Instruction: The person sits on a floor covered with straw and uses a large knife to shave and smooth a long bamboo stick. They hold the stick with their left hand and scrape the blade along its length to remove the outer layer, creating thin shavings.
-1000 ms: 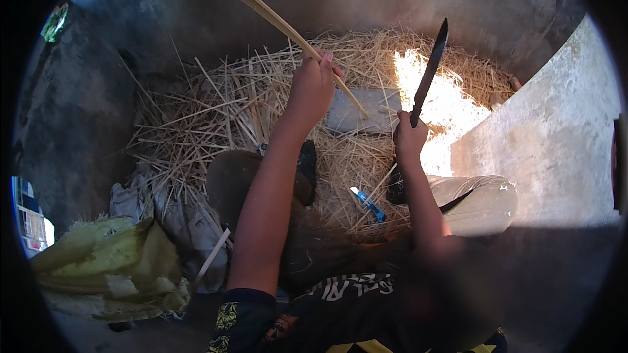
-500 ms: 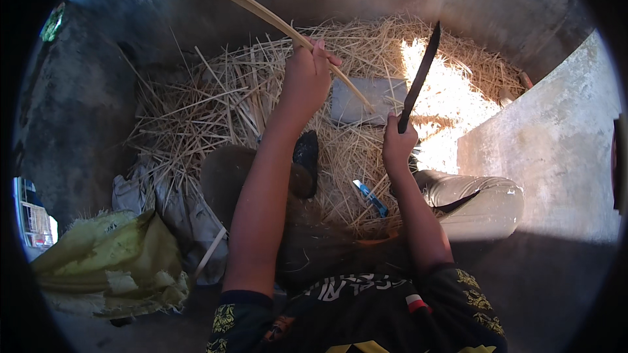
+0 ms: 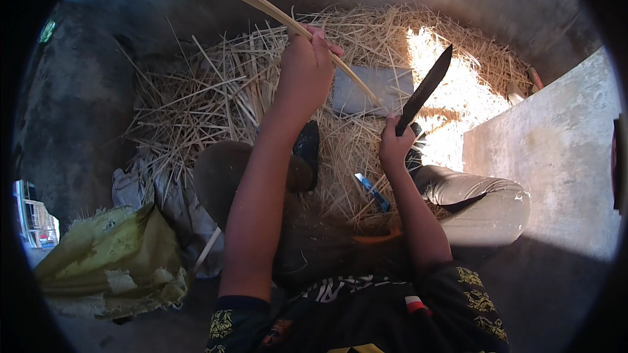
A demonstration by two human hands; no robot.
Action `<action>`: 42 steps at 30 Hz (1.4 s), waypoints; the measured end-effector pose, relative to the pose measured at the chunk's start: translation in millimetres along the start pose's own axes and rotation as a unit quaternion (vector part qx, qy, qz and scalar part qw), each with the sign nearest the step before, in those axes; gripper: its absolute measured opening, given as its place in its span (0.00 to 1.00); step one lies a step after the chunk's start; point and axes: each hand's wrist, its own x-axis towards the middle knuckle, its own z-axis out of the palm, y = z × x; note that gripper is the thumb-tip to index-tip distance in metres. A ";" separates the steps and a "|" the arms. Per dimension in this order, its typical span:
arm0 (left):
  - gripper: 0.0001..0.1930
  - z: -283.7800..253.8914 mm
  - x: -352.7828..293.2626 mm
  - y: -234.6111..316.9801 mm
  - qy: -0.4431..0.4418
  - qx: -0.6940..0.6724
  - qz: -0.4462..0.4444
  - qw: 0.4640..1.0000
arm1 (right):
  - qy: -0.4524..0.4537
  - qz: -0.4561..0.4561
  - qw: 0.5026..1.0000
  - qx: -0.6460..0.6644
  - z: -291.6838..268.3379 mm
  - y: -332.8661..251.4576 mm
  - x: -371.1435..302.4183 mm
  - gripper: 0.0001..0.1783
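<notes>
My left hand is closed round a long, pale strip of what looks like bamboo. The strip arches up to the far left, and its short end slants down to the right, over a grey block. In my right hand is the handle of a dark knife with a long blade. The blade points up and to the right, apart from the strip. The strip's short end lies just left of the knife's handle.
Loose pale shavings are heaped round the block, partly sunlit at the right. A blue utility knife lies between my legs. A frayed yellow-green cloth is at the lower left. Concrete walls rise at the right and behind.
The knife has tilted further to the right, and its broad blade side now shows more. My left hand and the strip have shifted slightly up in the view.
</notes>
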 end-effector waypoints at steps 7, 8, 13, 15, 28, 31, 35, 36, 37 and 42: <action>0.13 8.0 4.8 -4.3 -0.015 -0.009 0.027 0.999 | -0.089 0.171 0.954 -0.231 -3.5 61.3 -6.7 0.23; 0.13 5.9 4.2 -0.9 -0.019 -0.024 0.025 0.999 | -0.078 0.133 0.958 -0.240 1.1 67.0 -0.4 0.23; 0.14 1.0 0.5 -3.4 -0.018 0.012 0.018 1.000 | -0.008 0.007 0.999 -0.044 1.8 -13.8 13.1 0.22; 0.14 6.9 5.7 -3.7 -0.025 -0.001 0.018 1.000 | -0.020 0.021 0.999 0.015 -1.4 15.4 13.3 0.21; 0.14 3.1 2.8 -4.8 -0.026 0.000 0.028 0.999 | -0.024 -0.029 0.999 -0.037 -0.1 1.4 16.9 0.24; 0.13 8.1 6.6 2.3 -0.032 -0.018 0.016 0.999 | -0.038 0.097 0.990 -0.096 -5.2 37.2 11.8 0.24; 0.12 5.0 4.8 -0.8 -0.032 -0.016 -0.005 0.999 | -0.117 0.142 0.932 -0.313 -7.5 105.8 3.1 0.23; 0.12 4.1 3.7 -1.5 -0.029 -0.015 -0.007 0.999 | -0.128 0.180 0.938 -0.269 -5.6 98.7 4.2 0.22; 0.12 2.8 3.5 -2.1 -0.026 -0.015 -0.009 1.000 | -0.139 0.218 0.940 -0.223 -4.3 91.5 6.2 0.21; 0.11 1.4 1.2 -0.8 -0.031 -0.008 0.007 0.999 | -0.147 0.201 0.968 -0.008 -4.2 14.7 20.5 0.21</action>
